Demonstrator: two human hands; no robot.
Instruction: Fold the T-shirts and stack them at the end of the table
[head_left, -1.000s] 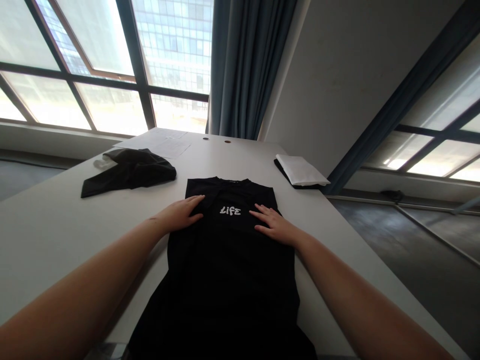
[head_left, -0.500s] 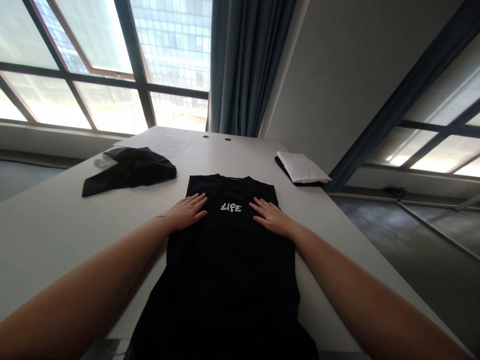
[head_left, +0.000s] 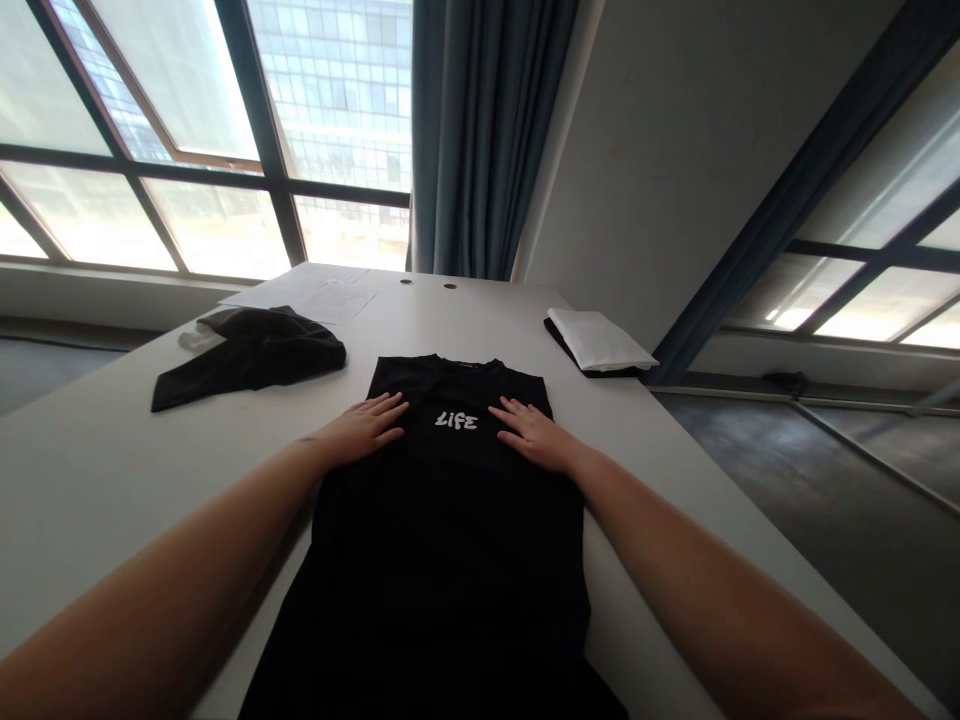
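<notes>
A black T-shirt (head_left: 450, 530) with white "LIFE" lettering lies lengthwise on the white table (head_left: 97, 470), its sides folded in and its collar pointing away from me. My left hand (head_left: 361, 430) rests flat on the shirt just left of the lettering, fingers stretched out. Just right of the lettering lies my right hand (head_left: 534, 436), also flat with fingers spread. Neither hand holds anything.
A crumpled black garment (head_left: 255, 355) lies at the table's left. Sheets of paper (head_left: 315, 295) sit behind it near the window. A folded white cloth on a dark one (head_left: 600, 342) lies at the table's right edge. Curtain and wall stand beyond.
Both hands have stayed flat on the shirt's chest, the right one sliding slightly inward toward the lettering. The view has shifted a little.
</notes>
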